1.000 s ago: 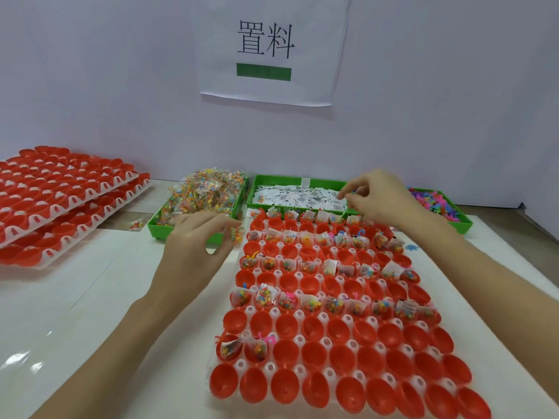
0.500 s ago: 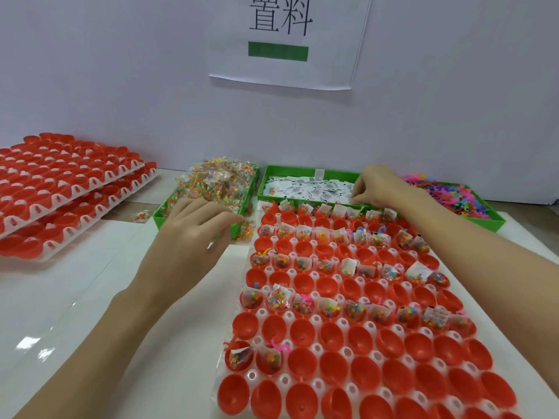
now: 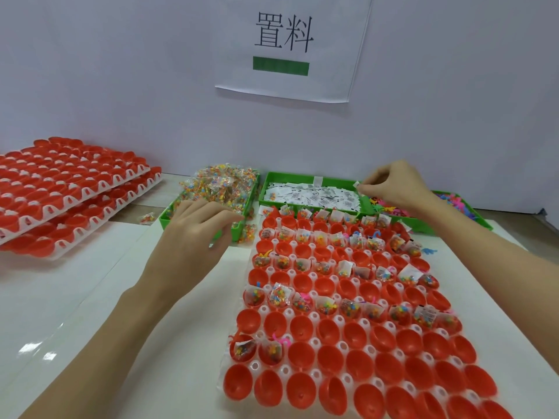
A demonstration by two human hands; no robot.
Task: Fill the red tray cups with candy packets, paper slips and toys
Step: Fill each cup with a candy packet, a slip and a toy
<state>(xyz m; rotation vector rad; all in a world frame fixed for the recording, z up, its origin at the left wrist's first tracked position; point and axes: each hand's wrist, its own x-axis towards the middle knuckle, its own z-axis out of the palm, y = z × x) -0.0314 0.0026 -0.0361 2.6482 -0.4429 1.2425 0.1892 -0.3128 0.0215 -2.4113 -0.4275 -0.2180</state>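
Observation:
A white tray of red cups (image 3: pixel 357 337) lies in front of me; several far cups hold candy packets, slips and toys, the near rows are bare. My right hand (image 3: pixel 393 186) hovers over the right end of the green bin of paper slips (image 3: pixel 311 196) and pinches a small white paper slip (image 3: pixel 357 184). My left hand (image 3: pixel 193 234) hangs with curled fingers at the near edge of the green bin of candy packets (image 3: pixel 223 189); whether it holds a packet is hidden. The green bin of coloured toys (image 3: pixel 453 204) sits behind my right wrist.
Stacked trays of empty red cups (image 3: pixel 69 189) lie at the far left. A loose candy packet (image 3: pixel 146 218) sits on the table beside the candy bin. A white wall with a paper sign (image 3: pixel 290 46) closes off the back.
My right hand has lifted from the far tray row to above the slip bin, now pinching a slip. My left hand has stayed by the candy bin.

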